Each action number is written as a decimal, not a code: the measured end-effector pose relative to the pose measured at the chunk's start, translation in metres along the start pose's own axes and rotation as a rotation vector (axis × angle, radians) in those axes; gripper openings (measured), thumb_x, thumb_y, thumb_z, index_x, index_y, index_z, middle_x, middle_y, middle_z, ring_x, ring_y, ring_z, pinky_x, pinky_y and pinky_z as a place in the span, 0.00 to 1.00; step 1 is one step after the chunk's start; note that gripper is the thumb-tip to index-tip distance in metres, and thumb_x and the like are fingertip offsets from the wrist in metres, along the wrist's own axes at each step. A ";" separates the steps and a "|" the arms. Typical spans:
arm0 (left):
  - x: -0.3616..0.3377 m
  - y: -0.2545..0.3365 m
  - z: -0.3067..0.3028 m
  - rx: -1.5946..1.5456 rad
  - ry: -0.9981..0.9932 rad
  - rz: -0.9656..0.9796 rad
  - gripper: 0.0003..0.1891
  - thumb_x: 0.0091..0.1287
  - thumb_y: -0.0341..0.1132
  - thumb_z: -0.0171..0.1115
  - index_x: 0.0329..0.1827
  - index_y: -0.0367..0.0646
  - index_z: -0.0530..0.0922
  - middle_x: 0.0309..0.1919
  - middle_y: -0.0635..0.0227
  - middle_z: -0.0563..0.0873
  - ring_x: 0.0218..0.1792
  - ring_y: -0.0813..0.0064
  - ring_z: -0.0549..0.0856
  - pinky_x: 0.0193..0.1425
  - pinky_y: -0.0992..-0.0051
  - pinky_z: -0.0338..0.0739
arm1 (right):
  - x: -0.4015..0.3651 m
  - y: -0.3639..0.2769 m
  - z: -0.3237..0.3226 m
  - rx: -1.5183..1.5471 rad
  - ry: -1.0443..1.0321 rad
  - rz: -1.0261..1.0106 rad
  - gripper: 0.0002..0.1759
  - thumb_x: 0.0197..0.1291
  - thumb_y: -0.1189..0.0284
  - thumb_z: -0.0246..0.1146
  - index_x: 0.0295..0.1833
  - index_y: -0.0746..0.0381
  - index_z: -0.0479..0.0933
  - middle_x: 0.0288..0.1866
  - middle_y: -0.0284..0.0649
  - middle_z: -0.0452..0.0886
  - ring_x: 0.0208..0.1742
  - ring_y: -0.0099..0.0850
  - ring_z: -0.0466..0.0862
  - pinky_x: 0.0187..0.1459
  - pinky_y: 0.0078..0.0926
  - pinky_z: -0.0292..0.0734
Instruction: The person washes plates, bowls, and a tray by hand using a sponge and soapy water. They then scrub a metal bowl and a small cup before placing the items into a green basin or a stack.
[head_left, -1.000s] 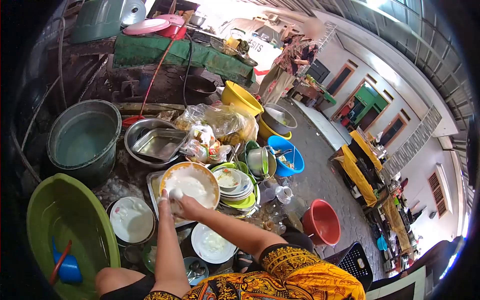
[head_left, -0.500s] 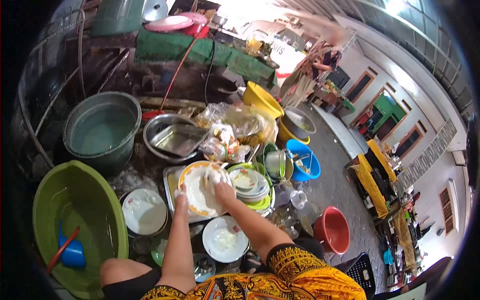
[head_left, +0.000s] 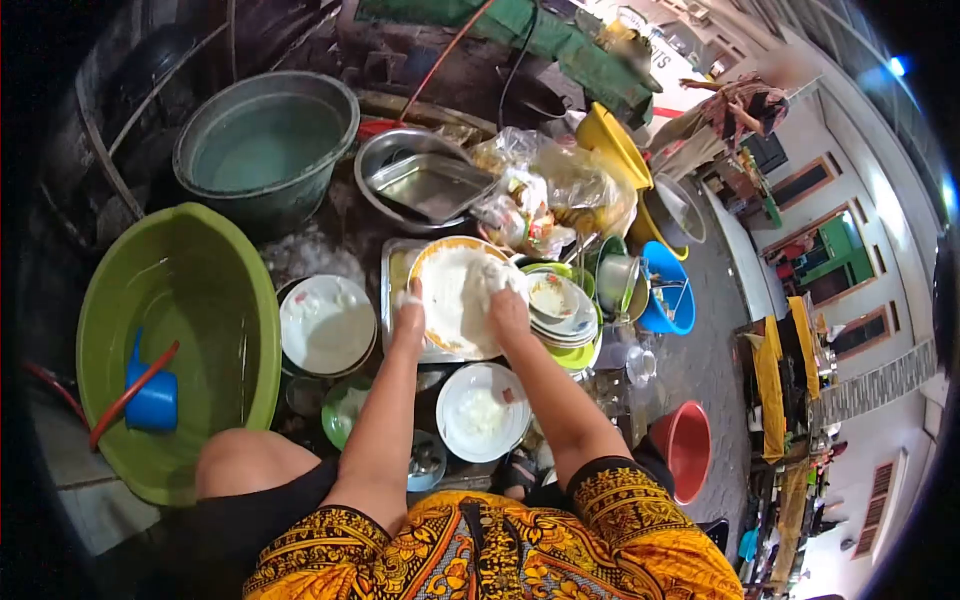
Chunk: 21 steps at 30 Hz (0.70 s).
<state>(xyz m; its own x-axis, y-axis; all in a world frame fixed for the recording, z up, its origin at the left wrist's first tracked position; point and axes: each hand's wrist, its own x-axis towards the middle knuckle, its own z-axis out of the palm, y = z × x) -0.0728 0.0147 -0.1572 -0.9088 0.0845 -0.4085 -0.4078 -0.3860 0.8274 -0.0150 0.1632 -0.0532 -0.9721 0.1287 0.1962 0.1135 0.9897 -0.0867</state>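
Observation:
A wide white plate with an orange patterned rim (head_left: 452, 305) is tilted over a metal tray (head_left: 392, 262), its face smeared with suds. My left hand (head_left: 408, 320) grips its left edge, thumb on the rim. On the right side of the plate, my right hand (head_left: 508, 308) is closed around a foam-covered sponge (head_left: 493, 274), mostly hidden by lather and fingers. Just right of that hand stands a stack of small plates and bowls (head_left: 553, 298). Nearer me lies a soapy white plate (head_left: 483, 412); more white plates (head_left: 327, 323) are piled at the left.
A green tub (head_left: 225, 300) holds water and a blue dipper (head_left: 152, 398). Behind stand a dark water bucket (head_left: 265, 150), a steel basin (head_left: 390, 160) and plastic bags (head_left: 580, 185). Blue (head_left: 667, 290) and red basins (head_left: 684, 455) sit right. Another person (head_left: 745, 115) stands farther back.
The camera view has swung, shifting the scene rightward. My right hand with the sponge has moved toward the plate's right rim. The other person's arm is now stretched out.

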 end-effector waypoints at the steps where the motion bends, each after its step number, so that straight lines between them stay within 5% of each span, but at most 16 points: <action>1: -0.034 0.037 0.010 0.006 0.026 -0.018 0.27 0.63 0.53 0.45 0.48 0.34 0.71 0.40 0.58 0.77 0.42 0.67 0.74 0.49 0.71 0.67 | 0.006 -0.008 0.006 0.006 -0.048 -0.010 0.11 0.44 0.69 0.56 0.27 0.66 0.76 0.28 0.52 0.77 0.34 0.44 0.77 0.38 0.38 0.72; 5: -0.069 0.075 0.017 -0.026 -0.045 -0.002 0.28 0.65 0.54 0.40 0.52 0.35 0.69 0.44 0.61 0.76 0.45 0.69 0.74 0.49 0.72 0.67 | -0.017 -0.064 -0.010 0.070 -0.201 -0.177 0.10 0.44 0.73 0.55 0.33 0.62 0.78 0.29 0.51 0.77 0.34 0.44 0.78 0.41 0.37 0.72; 6: -0.043 0.045 0.008 -0.074 -0.007 -0.084 0.30 0.64 0.56 0.39 0.53 0.36 0.69 0.44 0.62 0.77 0.43 0.70 0.75 0.49 0.72 0.68 | -0.030 -0.069 -0.011 0.123 -0.198 -0.213 0.11 0.44 0.72 0.55 0.34 0.62 0.78 0.29 0.51 0.77 0.35 0.44 0.78 0.42 0.37 0.72; 8: -0.045 0.055 -0.005 0.037 0.057 -0.030 0.30 0.63 0.57 0.43 0.53 0.38 0.69 0.43 0.63 0.77 0.42 0.71 0.76 0.46 0.71 0.70 | -0.049 -0.048 0.005 0.341 -0.196 -0.278 0.15 0.47 0.64 0.58 0.37 0.62 0.77 0.32 0.51 0.77 0.37 0.46 0.76 0.44 0.37 0.71; 10: -0.037 0.047 -0.012 -0.240 -0.067 -0.103 0.29 0.63 0.56 0.42 0.55 0.38 0.67 0.45 0.64 0.76 0.44 0.71 0.76 0.48 0.72 0.70 | -0.050 -0.036 -0.023 0.263 -0.234 -0.253 0.13 0.49 0.66 0.56 0.39 0.61 0.77 0.32 0.48 0.78 0.37 0.43 0.77 0.44 0.36 0.71; 12: -0.033 0.043 -0.009 -0.273 -0.154 -0.040 0.29 0.64 0.54 0.43 0.58 0.39 0.64 0.49 0.64 0.75 0.46 0.69 0.75 0.51 0.71 0.69 | -0.035 -0.012 -0.040 -0.061 -0.380 -0.045 0.11 0.51 0.69 0.53 0.37 0.61 0.77 0.32 0.48 0.78 0.35 0.41 0.78 0.40 0.36 0.73; 13: -0.057 0.068 0.002 -0.134 -0.072 -0.184 0.29 0.64 0.54 0.42 0.59 0.39 0.62 0.52 0.62 0.73 0.51 0.68 0.72 0.56 0.69 0.65 | -0.025 -0.001 -0.028 -0.066 -0.301 0.102 0.10 0.50 0.70 0.53 0.34 0.62 0.76 0.31 0.48 0.78 0.33 0.41 0.79 0.37 0.36 0.74; 14: -0.050 0.051 0.004 -0.180 -0.202 -0.067 0.31 0.64 0.55 0.40 0.59 0.37 0.62 0.55 0.60 0.70 0.54 0.68 0.69 0.57 0.67 0.63 | -0.014 0.005 -0.006 -0.061 -0.220 0.243 0.09 0.48 0.71 0.53 0.32 0.63 0.76 0.30 0.48 0.78 0.31 0.41 0.79 0.34 0.36 0.74; 16: -0.037 0.030 0.009 -0.194 -0.289 -0.135 0.30 0.65 0.55 0.39 0.59 0.37 0.62 0.55 0.61 0.70 0.54 0.68 0.69 0.57 0.70 0.62 | -0.004 0.001 0.019 -0.021 -0.051 0.050 0.09 0.45 0.72 0.54 0.29 0.66 0.75 0.28 0.51 0.77 0.29 0.43 0.79 0.31 0.38 0.74; 18: -0.047 0.041 0.015 0.175 -0.136 -0.130 0.30 0.65 0.55 0.38 0.57 0.37 0.64 0.53 0.61 0.71 0.53 0.69 0.70 0.56 0.70 0.63 | -0.011 -0.035 0.004 0.082 -0.091 -0.062 0.10 0.42 0.73 0.54 0.30 0.67 0.75 0.27 0.52 0.76 0.29 0.45 0.78 0.33 0.39 0.73; 20: -0.021 0.014 -0.002 0.107 -0.145 -0.103 0.30 0.65 0.55 0.38 0.57 0.37 0.65 0.53 0.61 0.71 0.53 0.69 0.70 0.56 0.70 0.63 | -0.027 -0.053 0.006 0.144 -0.246 -0.189 0.09 0.40 0.74 0.55 0.29 0.67 0.75 0.26 0.53 0.75 0.31 0.48 0.77 0.38 0.40 0.72; 21: -0.010 0.006 -0.007 0.039 -0.149 -0.083 0.30 0.65 0.56 0.38 0.57 0.37 0.65 0.53 0.60 0.71 0.53 0.69 0.70 0.56 0.71 0.63 | -0.041 -0.058 0.006 0.293 -0.154 -0.244 0.09 0.38 0.75 0.56 0.29 0.66 0.75 0.26 0.53 0.75 0.32 0.48 0.77 0.40 0.40 0.72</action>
<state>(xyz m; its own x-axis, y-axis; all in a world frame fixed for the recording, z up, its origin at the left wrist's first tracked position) -0.0656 0.0048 -0.1509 -0.8737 0.2513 -0.4165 -0.4823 -0.3361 0.8090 0.0168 0.1004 -0.0617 -0.9851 -0.1405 0.0992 -0.1660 0.9276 -0.3347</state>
